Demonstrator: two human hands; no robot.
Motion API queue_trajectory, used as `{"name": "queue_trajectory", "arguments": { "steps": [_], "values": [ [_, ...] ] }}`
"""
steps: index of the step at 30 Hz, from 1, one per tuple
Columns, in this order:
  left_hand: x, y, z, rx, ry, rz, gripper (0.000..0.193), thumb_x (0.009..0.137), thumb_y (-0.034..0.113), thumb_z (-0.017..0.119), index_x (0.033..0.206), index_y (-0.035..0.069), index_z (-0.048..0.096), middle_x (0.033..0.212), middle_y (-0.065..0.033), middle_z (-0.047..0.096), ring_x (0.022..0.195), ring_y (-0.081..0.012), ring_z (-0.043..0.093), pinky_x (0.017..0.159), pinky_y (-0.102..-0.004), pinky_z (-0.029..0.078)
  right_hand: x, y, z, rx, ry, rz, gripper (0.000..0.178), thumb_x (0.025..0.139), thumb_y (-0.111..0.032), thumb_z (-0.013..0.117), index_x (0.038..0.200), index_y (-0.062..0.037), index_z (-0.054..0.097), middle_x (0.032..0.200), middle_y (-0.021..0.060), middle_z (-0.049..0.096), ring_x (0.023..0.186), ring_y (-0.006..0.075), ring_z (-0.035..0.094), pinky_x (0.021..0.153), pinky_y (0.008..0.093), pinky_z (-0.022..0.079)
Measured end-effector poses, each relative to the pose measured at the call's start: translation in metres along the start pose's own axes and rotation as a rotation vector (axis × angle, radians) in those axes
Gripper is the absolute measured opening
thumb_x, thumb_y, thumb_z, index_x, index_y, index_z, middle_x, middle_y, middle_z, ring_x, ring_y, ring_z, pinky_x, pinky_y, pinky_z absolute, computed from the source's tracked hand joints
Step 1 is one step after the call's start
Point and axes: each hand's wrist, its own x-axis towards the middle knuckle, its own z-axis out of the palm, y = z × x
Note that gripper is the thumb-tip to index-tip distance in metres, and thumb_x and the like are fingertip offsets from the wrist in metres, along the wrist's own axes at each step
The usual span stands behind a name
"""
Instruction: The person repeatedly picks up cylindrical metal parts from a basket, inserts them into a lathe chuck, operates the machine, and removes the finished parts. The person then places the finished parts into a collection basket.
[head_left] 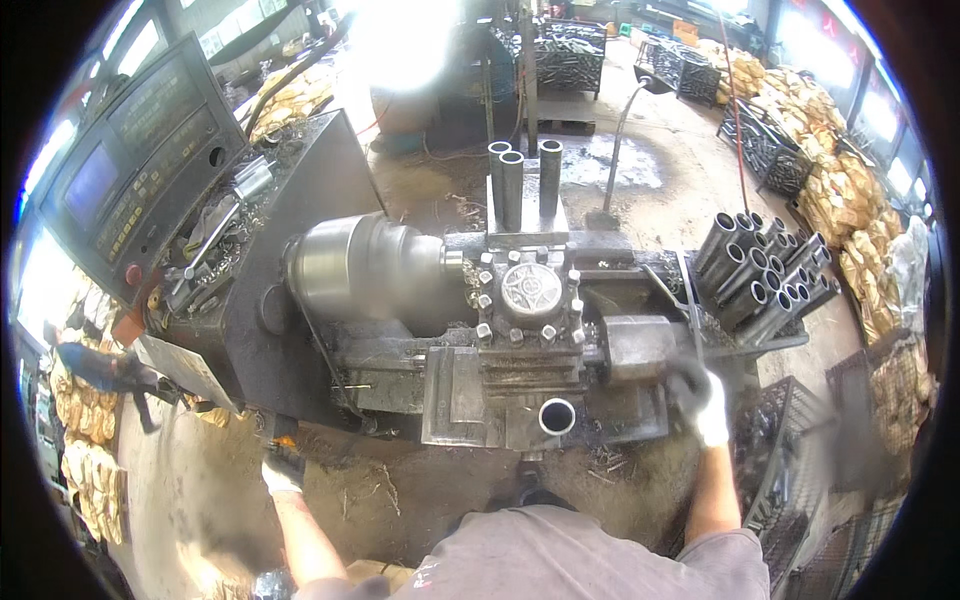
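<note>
My left hand (284,471), in a dark-palmed glove with a white cuff, is low at the left of the lathe. It is closed near a small dark part with an orange patch (286,441); what it grips is hidden. My right hand (700,398), in a similar glove, is smeared by motion at the right end of the machine, beside a grey block (638,347). Its fingers cannot be made out. Between my hands stands the tool post (530,290), ringed with square-headed bolts. Left of it, the chuck (365,270) looks blurred, as if spinning. One metal tube (557,416) stands upright on the carriage's near side.
Behind the tool post stand several upright tubes (511,190). More tubes (765,270) lean in a bunch at the right. A control panel (130,160) rises at the left. Mesh crates (785,450) flank my right arm. Wrapped bundles (800,110) line the far wall.
</note>
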Motion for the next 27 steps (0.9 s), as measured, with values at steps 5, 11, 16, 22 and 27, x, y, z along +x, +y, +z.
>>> {"name": "queue_trajectory", "arguments": {
  "steps": [5, 11, 16, 22, 27],
  "values": [
    [-0.103, -0.099, 0.016, 0.259, -0.223, 0.191, 0.044, 0.103, 0.042, 0.054, 0.076, 0.008, 0.06, 0.066, -0.0088, 0.055, 0.06, -0.0245, 0.053, 0.06, -0.0393, 0.044, 0.106, -0.1, 0.042, 0.224, -0.208, -0.344, 0.044, 0.093, -0.007, 0.072, 0.135, 0.0002, 0.066, 0.114, 0.0139, 0.078, 0.104, 0.0176, 0.073, 0.095, 0.0337, 0.058],
    [-0.084, -0.254, -0.082, 0.335, -0.167, -0.374, 0.024, 0.1, 0.03, 0.064, 0.098, 0.006, 0.069, 0.084, -0.0144, 0.07, 0.071, -0.0344, 0.067, 0.063, -0.0483, 0.055, 0.215, -0.201, 0.167, -0.311, -0.643, -0.454, 0.083, 0.092, -0.037, 0.08, 0.158, -0.0037, 0.043, 0.127, 0.0205, 0.074, 0.111, 0.0312, 0.074, 0.097, 0.0426, 0.06],
    [-0.036, -0.303, -0.158, 0.575, -0.527, -0.297, 0.023, 0.095, 0.036, 0.064, 0.103, 0.02, 0.079, 0.105, -0.0024, 0.077, 0.096, -0.0268, 0.074, 0.081, -0.0412, 0.059, 0.296, -0.144, 0.279, -0.432, -1.367, -0.464, 0.061, 0.093, -0.048, 0.074, 0.139, -0.009, 0.067, 0.114, 0.0164, 0.077, 0.099, 0.028, 0.075, 0.089, 0.0418, 0.061],
    [-0.078, -0.281, -0.22, 0.549, 0.044, -0.647, 0.03, 0.093, 0.018, 0.061, 0.12, 0.009, 0.071, 0.096, -0.0129, 0.072, 0.084, -0.0346, 0.072, 0.074, -0.0519, 0.058, 0.284, -0.152, 0.296, -0.422, -1.165, -0.378, 0.041, 0.088, -0.012, 0.074, 0.129, -0.0168, 0.074, 0.114, 0.0112, 0.079, 0.1, 0.0275, 0.077, 0.092, 0.0376, 0.061],
    [-0.074, -0.273, -0.244, 0.667, 0.058, -0.378, 0.033, 0.094, 0.018, 0.063, 0.124, 0.005, 0.071, 0.1, -0.0125, 0.073, 0.084, -0.0287, 0.069, 0.078, -0.0446, 0.057, 0.303, -0.141, 0.235, 0.281, -0.374, -0.187, 0.025, 0.093, -0.023, 0.075, 0.107, -0.0035, 0.08, 0.09, 0.0107, 0.078, 0.077, 0.0173, 0.074, 0.074, 0.0321, 0.061]
  ]
}}
